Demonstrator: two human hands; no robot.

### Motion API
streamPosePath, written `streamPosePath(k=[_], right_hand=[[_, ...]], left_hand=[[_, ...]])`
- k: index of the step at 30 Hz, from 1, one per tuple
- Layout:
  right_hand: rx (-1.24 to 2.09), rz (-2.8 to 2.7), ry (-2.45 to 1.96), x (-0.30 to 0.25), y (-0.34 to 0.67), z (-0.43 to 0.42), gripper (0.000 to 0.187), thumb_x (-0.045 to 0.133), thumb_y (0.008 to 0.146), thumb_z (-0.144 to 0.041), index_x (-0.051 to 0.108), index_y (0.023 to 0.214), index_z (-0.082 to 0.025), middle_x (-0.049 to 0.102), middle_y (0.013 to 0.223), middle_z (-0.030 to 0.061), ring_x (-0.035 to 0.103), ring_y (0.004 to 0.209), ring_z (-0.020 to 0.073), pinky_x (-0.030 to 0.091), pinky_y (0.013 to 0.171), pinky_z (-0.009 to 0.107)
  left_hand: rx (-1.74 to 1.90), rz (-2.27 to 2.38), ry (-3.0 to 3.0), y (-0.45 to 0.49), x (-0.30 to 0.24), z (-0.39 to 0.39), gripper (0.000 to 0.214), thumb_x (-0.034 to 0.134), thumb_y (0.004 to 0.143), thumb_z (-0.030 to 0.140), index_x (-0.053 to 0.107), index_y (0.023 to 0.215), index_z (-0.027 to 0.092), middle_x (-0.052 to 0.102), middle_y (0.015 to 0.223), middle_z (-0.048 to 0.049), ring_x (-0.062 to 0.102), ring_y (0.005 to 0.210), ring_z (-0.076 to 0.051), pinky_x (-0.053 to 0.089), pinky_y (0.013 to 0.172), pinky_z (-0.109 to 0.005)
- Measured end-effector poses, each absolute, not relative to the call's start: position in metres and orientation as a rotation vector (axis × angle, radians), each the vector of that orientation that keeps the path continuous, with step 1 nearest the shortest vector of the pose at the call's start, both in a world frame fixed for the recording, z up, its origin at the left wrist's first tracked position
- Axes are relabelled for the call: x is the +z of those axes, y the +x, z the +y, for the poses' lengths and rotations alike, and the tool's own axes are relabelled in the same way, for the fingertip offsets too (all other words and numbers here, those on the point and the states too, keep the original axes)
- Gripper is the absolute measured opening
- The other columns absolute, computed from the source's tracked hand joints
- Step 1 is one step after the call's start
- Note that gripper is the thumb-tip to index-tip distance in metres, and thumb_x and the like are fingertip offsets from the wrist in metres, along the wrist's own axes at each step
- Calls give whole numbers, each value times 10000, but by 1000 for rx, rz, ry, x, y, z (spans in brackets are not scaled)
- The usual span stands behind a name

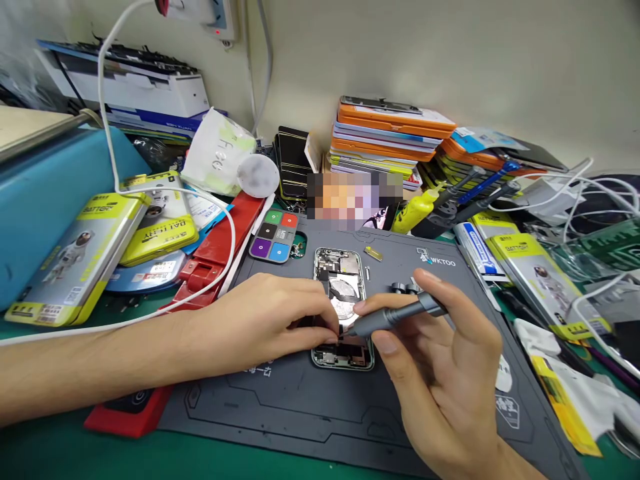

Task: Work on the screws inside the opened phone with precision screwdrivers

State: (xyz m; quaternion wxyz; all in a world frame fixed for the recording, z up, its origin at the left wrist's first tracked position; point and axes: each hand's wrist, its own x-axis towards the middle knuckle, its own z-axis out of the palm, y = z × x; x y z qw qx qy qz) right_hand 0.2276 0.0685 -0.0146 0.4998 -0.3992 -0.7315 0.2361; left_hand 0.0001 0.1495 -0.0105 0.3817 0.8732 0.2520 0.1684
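Note:
An opened phone (pixel 344 277) lies face down on the grey work mat (pixel 300 400), its inner parts and round coil showing. My left hand (pixel 265 320) rests over the phone's left side, fingers curled and pinching at a small part near the middle. My right hand (pixel 440 373) grips a grey screwdriver (pixel 400 313) like a pen. Its tip points down-left into the phone, right beside the left fingertips. The lower middle of the phone is hidden by both hands.
A colourful screw tray (pixel 275 237) sits at the mat's top left. Yellow battery boxes (pixel 100 233) lie at left and more (pixel 540 280) at right. Stacked orange and white cases (pixel 390 133) stand behind. White cables (pixel 590 193), a red tool case (pixel 220 247) and a yellow bottle (pixel 415 210) crowd the desk.

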Motion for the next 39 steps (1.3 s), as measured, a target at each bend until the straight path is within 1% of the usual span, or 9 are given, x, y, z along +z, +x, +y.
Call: streamPosePath(k=[7, 10, 13, 19, 24, 28, 31, 36, 39], right_hand=[[553, -1709, -989, -13, 226, 68, 712, 542, 970, 35, 368, 1594, -261, 627, 1269, 129, 699, 1056, 177, 634, 742, 288], [578, -1728, -972, -12, 225, 68, 724, 539, 966, 41, 361, 1598, -262, 631, 1232, 120, 705, 1042, 185, 647, 769, 318], [592, -1742, -967, -12, 226, 68, 722, 531, 967, 39, 359, 1598, -267, 610, 1285, 134, 703, 1031, 184, 649, 784, 336], [574, -1802, -948, -15, 229, 66, 766, 525, 946, 59, 339, 1613, -268, 644, 1259, 115, 697, 1029, 179, 631, 752, 301], [546, -1858, -968, -15, 230, 65, 803, 559, 920, 56, 330, 1625, -253, 631, 1388, 145, 706, 1071, 211, 647, 782, 333], [539, -1846, -960, -15, 230, 66, 799, 542, 927, 62, 334, 1628, -260, 665, 1292, 115, 714, 1021, 190, 651, 768, 301], [559, -1845, -944, -16, 230, 66, 816, 533, 931, 69, 312, 1643, -265, 662, 1284, 120, 715, 1121, 207, 660, 807, 294], [543, -1880, -952, -23, 232, 62, 849, 592, 925, 60, 316, 1660, -262, 581, 1498, 185, 694, 1266, 261, 683, 883, 333], [546, -1899, -948, -27, 235, 60, 871, 596, 925, 69, 301, 1672, -267, 524, 1569, 200, 654, 1343, 286, 688, 917, 362]], left_hand=[[441, 665, 2217, 1, -10, 148, 138, 601, 1070, 285, 721, 1096, 221, 726, 1090, 22, 671, 984, -134, 435, 838, -232], [451, 682, 2211, 2, -7, 147, 151, 572, 1082, 276, 711, 1081, 216, 736, 1066, 27, 664, 966, -133, 428, 830, -237], [464, 697, 2210, 3, -5, 146, 156, 552, 1086, 260, 699, 1066, 213, 742, 1050, 34, 658, 945, -127, 420, 814, -237], [453, 760, 2170, 2, -4, 146, 184, 525, 1088, 237, 708, 1074, 218, 743, 1041, 30, 664, 940, -127, 431, 826, -240], [466, 761, 2178, 2, -4, 146, 198, 506, 1095, 249, 698, 1063, 215, 743, 1033, 29, 663, 925, -127, 431, 813, -248], [469, 778, 2174, 1, -2, 146, 196, 498, 1097, 248, 689, 1065, 218, 734, 1035, 34, 658, 930, -122, 428, 815, -241], [472, 795, 2173, 1, -2, 145, 188, 502, 1094, 253, 684, 1059, 222, 724, 1026, 38, 647, 925, -122, 421, 814, -244], [505, 825, 2156, 1, -1, 146, 190, 490, 1100, 282, 661, 1050, 217, 702, 993, 35, 621, 895, -129, 405, 800, -257], [495, 830, 2134, 1, 0, 147, 208, 470, 1108, 302, 648, 1048, 213, 697, 985, 31, 611, 886, -134, 399, 785, -261]])
